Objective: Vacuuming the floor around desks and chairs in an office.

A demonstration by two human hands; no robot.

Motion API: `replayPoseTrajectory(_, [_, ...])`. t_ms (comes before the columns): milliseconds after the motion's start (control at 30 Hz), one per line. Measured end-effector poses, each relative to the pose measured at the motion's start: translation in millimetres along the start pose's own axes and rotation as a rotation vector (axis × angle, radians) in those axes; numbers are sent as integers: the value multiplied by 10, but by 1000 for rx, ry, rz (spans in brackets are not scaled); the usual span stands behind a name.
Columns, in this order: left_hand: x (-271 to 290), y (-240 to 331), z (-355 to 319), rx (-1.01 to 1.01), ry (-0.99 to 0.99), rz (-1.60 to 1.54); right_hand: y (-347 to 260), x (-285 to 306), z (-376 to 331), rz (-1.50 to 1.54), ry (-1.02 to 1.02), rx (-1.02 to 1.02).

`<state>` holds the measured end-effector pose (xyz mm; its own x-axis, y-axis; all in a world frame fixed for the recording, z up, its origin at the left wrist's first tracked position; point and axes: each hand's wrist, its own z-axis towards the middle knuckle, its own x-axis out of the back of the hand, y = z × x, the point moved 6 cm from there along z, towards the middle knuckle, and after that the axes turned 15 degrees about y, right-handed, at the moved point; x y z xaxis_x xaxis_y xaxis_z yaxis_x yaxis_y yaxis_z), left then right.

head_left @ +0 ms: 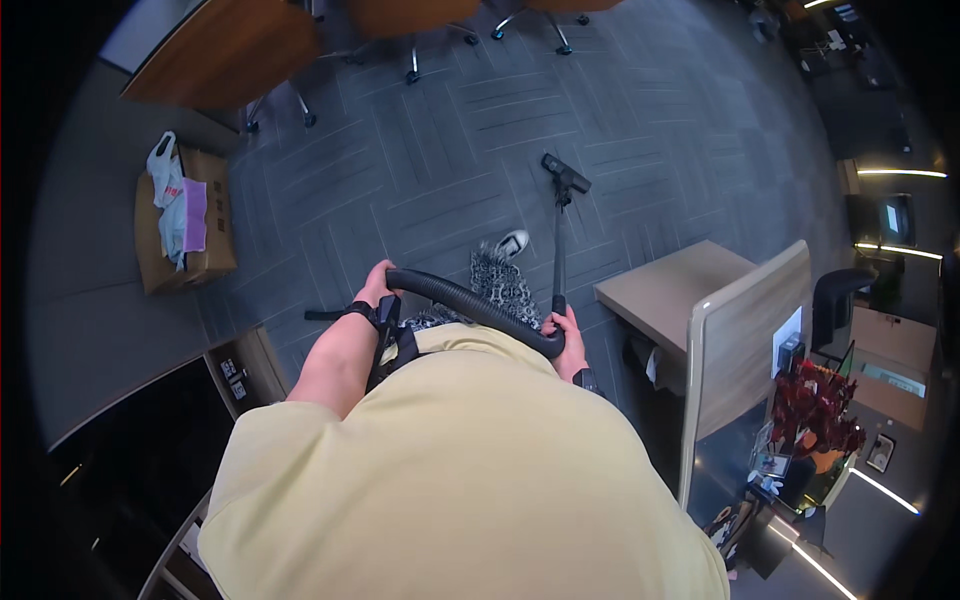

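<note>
My right hand is closed around the upper end of a dark vacuum cleaner wand. The wand runs forward to a black floor nozzle lying on the carpet. From the wand's top, a thick ribbed vacuum hose curves across my front to my left hand. That hand's fingers wrap around the hose's left end, partly hidden by the wrist and a black watch. Below it, dark straps or parts hang at my left side; what they belong to is mostly hidden. My shoe shows left of the wand.
Grey patterned carpet stretches ahead. Wheeled chairs stand at the far side. A cardboard box with plastic bags on it is at the left. To the right, a desk and a partition panel stand close to my right arm.
</note>
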<state>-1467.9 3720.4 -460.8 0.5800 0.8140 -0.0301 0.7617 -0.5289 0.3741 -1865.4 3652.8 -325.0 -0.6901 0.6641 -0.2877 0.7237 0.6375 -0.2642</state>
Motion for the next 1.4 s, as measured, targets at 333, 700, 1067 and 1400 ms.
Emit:
replayPoseTrajectory(333, [-1760,1442,-248,-245,115,331,-1374,-1151,929,73,28,14])
replayPoseTrajectory(700, [-3677,2072,456,-35,-8,241,-2665,-1841,1480,-37,21,70])
replayPoseTrajectory(1067, [-5422,2593,477,-288,-181,633,-3751,-2383,1949,-108,44,120])
replayPoseTrajectory(1400, [-7315,3448,1180,-265,-175,853,-5251,-3559,2238,-267,28,18])
